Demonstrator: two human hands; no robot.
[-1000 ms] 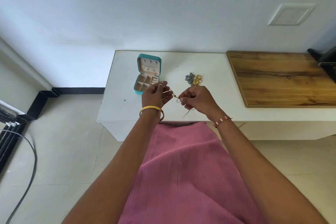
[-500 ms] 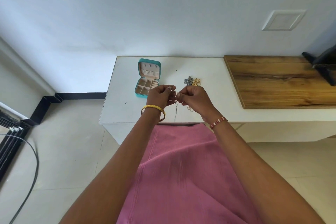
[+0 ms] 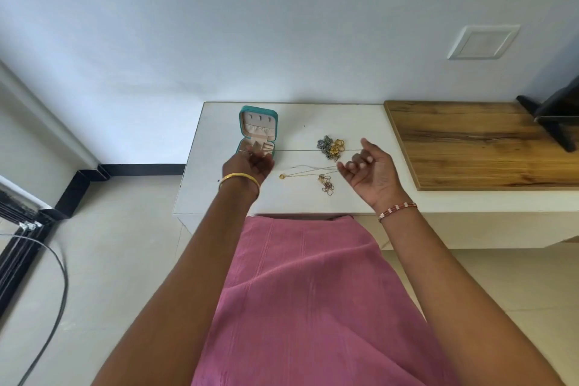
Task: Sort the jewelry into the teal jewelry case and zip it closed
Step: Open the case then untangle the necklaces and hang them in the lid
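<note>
**Clerk:** Item one, teal jewelry case (image 3: 257,131): open on the white table (image 3: 313,197), lid upright, beige compartments showing, at the table's left rear. Zip undone.

**Checker:** Hands?

**Clerk:** Left hand (image 3: 249,164) at the case's front edge, fingers over the lower tray, one end of a thin chain (image 3: 297,150) apparently pinched there; the fingertips are too small to read for certain. The chain runs taut rightward toward the right hand (image 3: 369,171), which is raised palm-up, fingers loosely curled. Whether it pinches the far end, I cannot tell.

**Checker:** Unsorted stock?

**Clerk:** A heap of silver and gold pieces (image 3: 331,147) right of the case; a gold pendant necklace (image 3: 308,173) and a small tangled chain (image 3: 326,184) nearer the table's front edge.

**Checker:** Risks?

**Clerk:** The stretched chain passes right by the heap; lowering it could snag those pieces and drag them. Fed in carelessly, it may knot or spill across several compartments, fouling the zip later.

**Checker:** Surroundings?

**Clerk:** Wooden board (image 3: 482,144) on the right, a black stand (image 3: 554,116) upon it; cable (image 3: 53,291) on the floor. None obstructs the case.
</note>
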